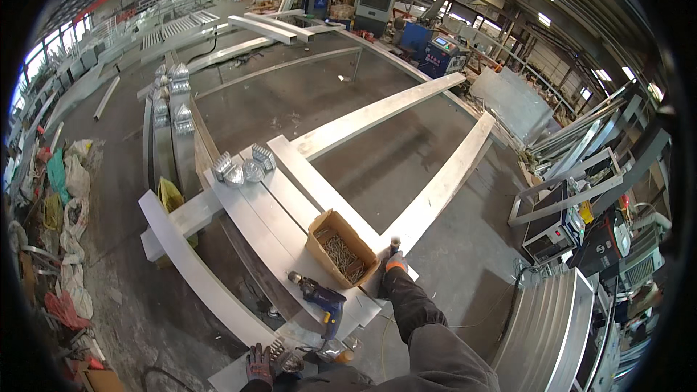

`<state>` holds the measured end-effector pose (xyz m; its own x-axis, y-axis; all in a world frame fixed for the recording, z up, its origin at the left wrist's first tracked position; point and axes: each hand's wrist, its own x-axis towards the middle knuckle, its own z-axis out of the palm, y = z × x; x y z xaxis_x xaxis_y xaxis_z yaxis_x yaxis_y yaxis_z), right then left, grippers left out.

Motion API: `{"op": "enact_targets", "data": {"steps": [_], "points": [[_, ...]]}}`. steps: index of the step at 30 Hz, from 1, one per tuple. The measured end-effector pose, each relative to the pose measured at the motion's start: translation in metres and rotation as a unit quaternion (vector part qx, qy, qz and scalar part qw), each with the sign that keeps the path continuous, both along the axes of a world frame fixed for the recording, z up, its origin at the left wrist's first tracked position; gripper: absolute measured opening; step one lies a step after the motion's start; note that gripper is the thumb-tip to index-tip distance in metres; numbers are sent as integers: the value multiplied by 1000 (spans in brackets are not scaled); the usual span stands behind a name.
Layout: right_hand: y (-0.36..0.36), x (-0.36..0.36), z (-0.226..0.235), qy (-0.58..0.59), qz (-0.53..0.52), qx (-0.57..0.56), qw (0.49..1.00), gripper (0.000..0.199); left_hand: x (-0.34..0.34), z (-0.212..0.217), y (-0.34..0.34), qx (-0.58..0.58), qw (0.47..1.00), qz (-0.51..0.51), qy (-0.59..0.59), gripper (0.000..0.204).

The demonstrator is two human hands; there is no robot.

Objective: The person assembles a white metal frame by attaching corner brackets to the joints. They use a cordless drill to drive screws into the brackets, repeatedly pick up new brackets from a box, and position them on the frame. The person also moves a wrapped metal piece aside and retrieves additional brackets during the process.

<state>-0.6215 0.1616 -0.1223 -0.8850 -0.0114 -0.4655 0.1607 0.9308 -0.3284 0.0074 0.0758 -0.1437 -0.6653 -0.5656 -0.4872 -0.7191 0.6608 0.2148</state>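
Observation:
My right hand point(396, 262), in an orange and dark glove, is closed at the near corner of the white metal frame point(417, 225). A short, dark cylindrical object point(394, 245) stands up from its grip, its kind unclear. Just left of that hand sits an open cardboard box point(323, 250) of long screws point(341, 254). A blue and yellow power drill point(324, 300) lies on the pale beams nearer to me. My left hand point(259, 364), gloved, rests with fingers apart at the near end of a curved white beam point(200, 276), beside a ribbed silver fitting point(276, 349).
Several ribbed silver fittings point(243, 167) sit on the beams ahead, and more top the upright posts point(183, 145) at left. Stacked metal profiles point(548, 334) stand at my right, near a black machine point(552, 225). Sacks point(75, 225) line the left side.

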Motion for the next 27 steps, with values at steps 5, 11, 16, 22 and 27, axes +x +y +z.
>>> {"op": "enact_targets", "data": {"steps": [5,11,16,22,27], "points": [[36,24,12,69,33,-130,989,53,-4,3,-1,1,1000,-9,-12,91],[101,129,1,201,162,-408,876,51,-2,-10,-1,-70,996,-52,-18,85],[111,259,43,117,376,-411,822,45,0,-12,3,-91,995,-32,34,70],[52,389,67,-97,441,-304,839,43,2,7,3,-51,990,-2,129,72],[16,438,22,-107,479,-156,857,42,-9,5,-12,-83,941,80,318,30]]}}
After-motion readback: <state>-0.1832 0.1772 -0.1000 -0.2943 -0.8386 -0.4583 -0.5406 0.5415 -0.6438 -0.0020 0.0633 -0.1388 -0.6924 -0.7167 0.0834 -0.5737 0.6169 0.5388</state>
